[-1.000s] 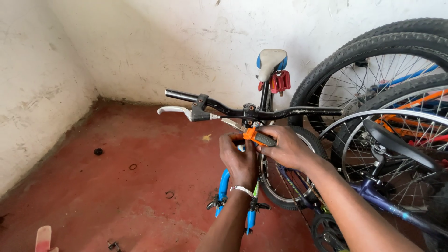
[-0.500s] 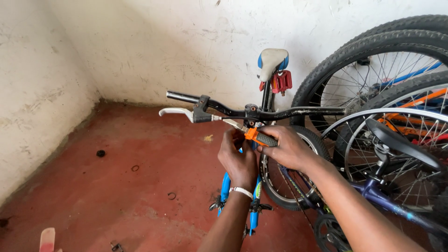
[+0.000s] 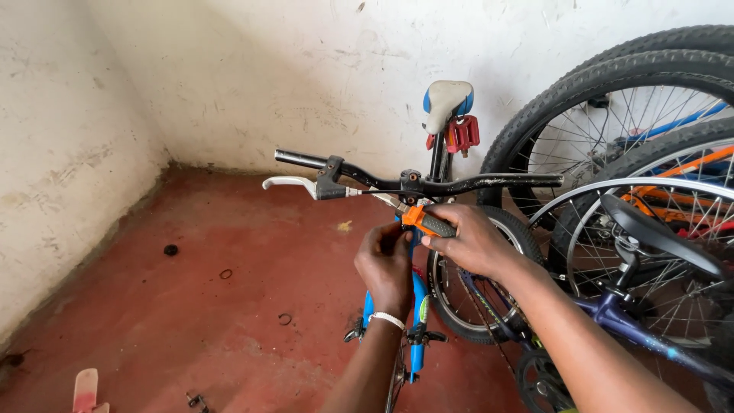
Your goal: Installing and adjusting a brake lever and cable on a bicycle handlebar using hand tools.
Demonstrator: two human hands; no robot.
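Note:
A small blue bicycle (image 3: 419, 306) stands in front of me, with black handlebars (image 3: 428, 183), a silver brake lever (image 3: 289, 183) at the left and a white and blue saddle (image 3: 446, 99). My right hand (image 3: 474, 241) grips an orange and black tool handle (image 3: 425, 221) just below the handlebar stem. My left hand (image 3: 386, 264) is closed around the bicycle's front column beside the tool, with a white band on its wrist.
Several bicycle wheels (image 3: 612, 130) and a purple frame with a black saddle (image 3: 657, 233) crowd the right side. White walls (image 3: 69, 138) meet in the far corner. Small rings and bits (image 3: 226, 273) lie on the red floor (image 3: 199, 306).
Both hands stay at the stem with the orange tool; only slight shifts of the hands and the camera view show.

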